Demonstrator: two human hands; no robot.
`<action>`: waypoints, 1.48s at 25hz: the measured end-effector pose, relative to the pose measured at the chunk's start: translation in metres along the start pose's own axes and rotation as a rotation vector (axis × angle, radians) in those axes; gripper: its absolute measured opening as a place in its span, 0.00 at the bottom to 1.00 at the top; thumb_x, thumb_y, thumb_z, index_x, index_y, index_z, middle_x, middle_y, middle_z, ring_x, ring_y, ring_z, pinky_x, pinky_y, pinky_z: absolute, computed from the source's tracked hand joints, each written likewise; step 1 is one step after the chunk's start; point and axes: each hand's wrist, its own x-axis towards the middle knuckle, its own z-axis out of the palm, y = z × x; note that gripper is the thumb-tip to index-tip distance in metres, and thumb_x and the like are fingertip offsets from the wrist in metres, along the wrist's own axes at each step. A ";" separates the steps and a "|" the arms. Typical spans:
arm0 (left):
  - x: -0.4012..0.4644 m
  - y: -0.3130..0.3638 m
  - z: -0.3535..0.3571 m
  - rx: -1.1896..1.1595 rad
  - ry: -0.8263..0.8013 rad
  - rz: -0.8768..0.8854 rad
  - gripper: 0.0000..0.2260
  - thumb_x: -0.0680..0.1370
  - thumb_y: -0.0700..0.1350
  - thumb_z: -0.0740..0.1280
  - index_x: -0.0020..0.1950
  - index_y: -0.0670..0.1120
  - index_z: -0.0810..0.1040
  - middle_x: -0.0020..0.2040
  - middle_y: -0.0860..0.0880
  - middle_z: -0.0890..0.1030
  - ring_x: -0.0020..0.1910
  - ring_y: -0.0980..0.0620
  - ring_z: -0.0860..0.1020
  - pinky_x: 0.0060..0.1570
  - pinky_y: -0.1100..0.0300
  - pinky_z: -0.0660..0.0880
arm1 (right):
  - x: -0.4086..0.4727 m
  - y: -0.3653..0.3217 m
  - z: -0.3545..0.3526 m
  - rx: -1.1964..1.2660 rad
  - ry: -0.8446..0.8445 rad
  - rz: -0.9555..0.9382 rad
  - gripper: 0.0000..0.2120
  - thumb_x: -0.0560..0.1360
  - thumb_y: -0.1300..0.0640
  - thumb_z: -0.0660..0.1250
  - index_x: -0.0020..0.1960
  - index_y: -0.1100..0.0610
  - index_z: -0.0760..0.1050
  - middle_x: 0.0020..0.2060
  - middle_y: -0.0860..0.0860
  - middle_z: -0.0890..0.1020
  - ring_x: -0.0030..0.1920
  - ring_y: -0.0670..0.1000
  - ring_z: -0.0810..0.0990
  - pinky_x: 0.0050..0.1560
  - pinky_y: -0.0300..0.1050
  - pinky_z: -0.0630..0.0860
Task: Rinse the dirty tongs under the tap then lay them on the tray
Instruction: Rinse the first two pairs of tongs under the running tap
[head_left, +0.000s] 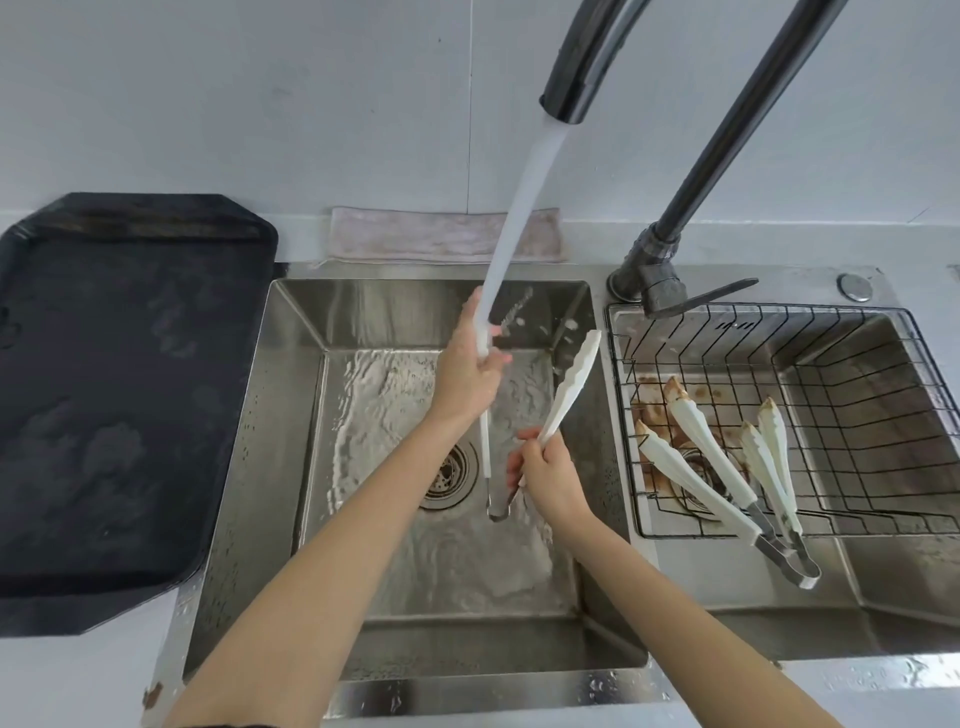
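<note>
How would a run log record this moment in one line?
step: rinsing | left hand: tongs arm under water | right hand: other arm | tray: no tongs | basket: dirty tongs

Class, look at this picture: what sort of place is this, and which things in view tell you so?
Most likely a kitchen washing-up area. A steel double sink has a tap running over tongs held in two hands, and a wire basket holds more dirty tongs.

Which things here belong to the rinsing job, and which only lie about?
Job: tongs held open by left hand and right hand, water stream, tap, dirty tongs, black tray.
Lying about: cloth, wire basket.
</note>
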 end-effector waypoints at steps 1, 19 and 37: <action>-0.001 0.001 0.000 -0.013 -0.002 0.021 0.23 0.78 0.36 0.60 0.72 0.45 0.61 0.45 0.47 0.77 0.41 0.53 0.80 0.41 0.66 0.78 | 0.002 -0.001 -0.001 0.014 -0.005 0.023 0.06 0.80 0.64 0.49 0.53 0.60 0.64 0.31 0.51 0.72 0.28 0.48 0.70 0.26 0.34 0.70; -0.038 -0.065 -0.019 -0.318 0.034 -0.476 0.24 0.79 0.40 0.60 0.73 0.47 0.57 0.49 0.50 0.77 0.48 0.51 0.78 0.64 0.47 0.71 | 0.025 0.012 0.024 0.040 -0.026 0.202 0.14 0.81 0.57 0.48 0.64 0.61 0.63 0.32 0.50 0.67 0.28 0.47 0.64 0.28 0.39 0.62; -0.060 -0.133 0.011 -0.089 -0.017 -0.801 0.26 0.77 0.38 0.63 0.74 0.50 0.62 0.62 0.42 0.76 0.59 0.42 0.76 0.60 0.48 0.75 | 0.044 0.071 0.021 -0.368 -0.169 0.431 0.27 0.79 0.53 0.54 0.75 0.60 0.54 0.73 0.56 0.64 0.71 0.57 0.66 0.70 0.48 0.65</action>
